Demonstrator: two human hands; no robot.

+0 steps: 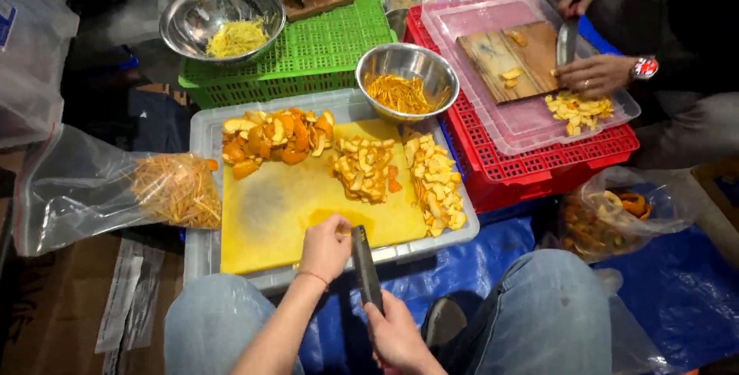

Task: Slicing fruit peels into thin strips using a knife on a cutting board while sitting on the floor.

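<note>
Floor-level setup here, blue tarp [677, 290] spread under everything, person's knees in jeans either side of the work. Left hand [325, 248] is curled down onto a piece of orange peel [327, 215] at the near edge of the yellow cutting board [269, 213], fingers closed over it. Right hand [396, 336] is wrapped round the handle of a cleaver [366, 266], blade up on edge, right beside the left hand.

Board sits on a clear plastic lid [202, 132] serving as desk. Far end of board: heap of orange peel chunks [273, 138] at left, two piles of paler cut pieces [400, 175] centre & right. Steel bowl [408, 78] w/ orange shreds just behind the board.

Left: zip bag of shredded peel [173, 189] lying on cardboard. Back: green crate [323, 44] w/ second steel bowl [222, 19] of yellow shreds. Right: red crate [539, 167], clear lid on top, wooden board [504, 59], a co-worker's hands [596, 75] w/ knife there. Another bag of peel [616, 217] on the tarp at right.
</note>
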